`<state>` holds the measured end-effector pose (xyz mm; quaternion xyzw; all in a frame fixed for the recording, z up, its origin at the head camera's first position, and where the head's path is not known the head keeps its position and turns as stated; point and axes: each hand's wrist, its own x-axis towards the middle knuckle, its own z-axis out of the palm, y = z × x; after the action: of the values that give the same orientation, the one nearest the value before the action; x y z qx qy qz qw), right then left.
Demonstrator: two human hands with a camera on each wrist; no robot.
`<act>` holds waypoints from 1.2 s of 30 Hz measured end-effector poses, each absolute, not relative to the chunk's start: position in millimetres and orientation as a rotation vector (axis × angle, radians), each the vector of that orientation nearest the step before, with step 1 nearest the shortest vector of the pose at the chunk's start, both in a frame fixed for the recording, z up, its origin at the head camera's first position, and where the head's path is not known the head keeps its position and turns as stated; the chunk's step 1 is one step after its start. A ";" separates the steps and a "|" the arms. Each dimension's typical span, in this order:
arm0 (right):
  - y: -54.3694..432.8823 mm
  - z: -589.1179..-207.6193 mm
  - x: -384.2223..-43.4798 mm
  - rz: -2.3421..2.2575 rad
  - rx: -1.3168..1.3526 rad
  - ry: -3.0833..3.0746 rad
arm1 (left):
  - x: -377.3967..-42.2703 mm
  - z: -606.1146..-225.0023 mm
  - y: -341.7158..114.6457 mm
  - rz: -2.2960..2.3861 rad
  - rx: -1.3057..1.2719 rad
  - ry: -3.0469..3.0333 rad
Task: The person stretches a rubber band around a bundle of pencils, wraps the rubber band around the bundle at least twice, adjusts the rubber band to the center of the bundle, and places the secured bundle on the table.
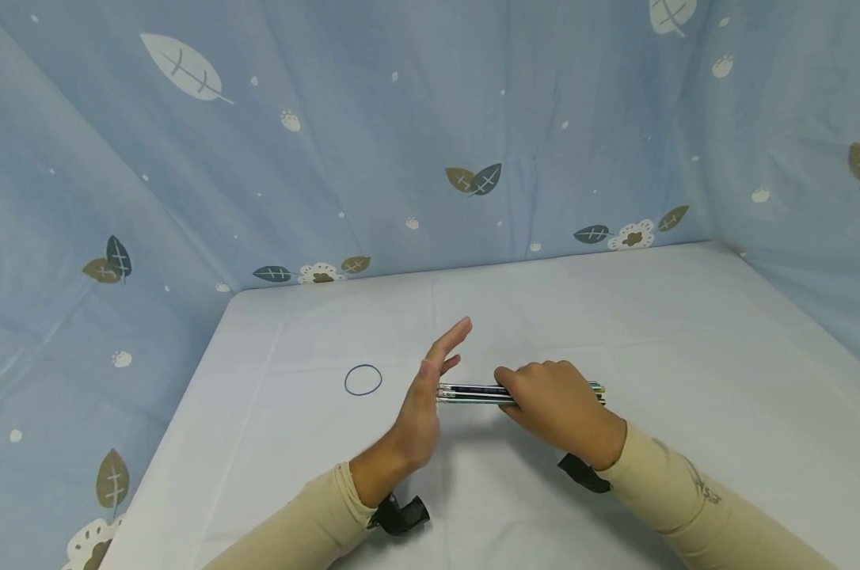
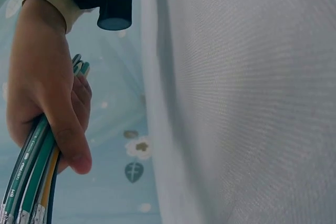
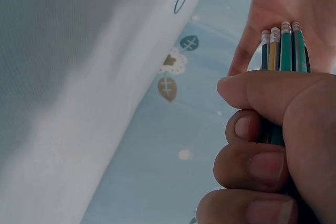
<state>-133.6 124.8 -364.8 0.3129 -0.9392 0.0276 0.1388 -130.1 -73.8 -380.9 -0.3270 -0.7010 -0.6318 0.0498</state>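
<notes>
A bundle of several pencils (image 1: 473,393), green, dark and yellow, is held sideways above the table in my right hand (image 1: 554,404). Its fingers curl tightly round the middle of the bundle, as the right wrist view shows of the right hand (image 3: 257,166). White erasers in metal ferrules cap the pencils' left ends (image 3: 286,27). My left hand (image 1: 419,412) stands upright with straight fingers, its palm right at those eraser ends. In the left wrist view the pencils (image 2: 31,166) fan slightly below the right hand (image 2: 50,82).
A thin blue loop (image 1: 363,380) lies on the white-covered table (image 1: 294,443), left of my left hand. Blue leaf-patterned cloth (image 1: 401,142) rises behind the table and along its sides. Black camera mounts (image 1: 401,516) sit on both wrists.
</notes>
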 end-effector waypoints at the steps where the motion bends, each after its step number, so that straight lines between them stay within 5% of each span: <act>1: 124.1 -364.7 -133.2 0.077 0.904 -2.715 | -129.8 -381.0 -73.7 -1.912 -1.002 -2.141; 36: 117.9 -367.7 -130.6 0.116 0.874 -2.678 | -126.4 -388.5 -71.5 -1.926 -0.950 -2.182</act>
<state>-130.6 117.9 -367.7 0.3060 -0.9375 0.0405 0.1604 -126.4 -71.5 -388.5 -0.3099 -0.7121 -0.6287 0.0399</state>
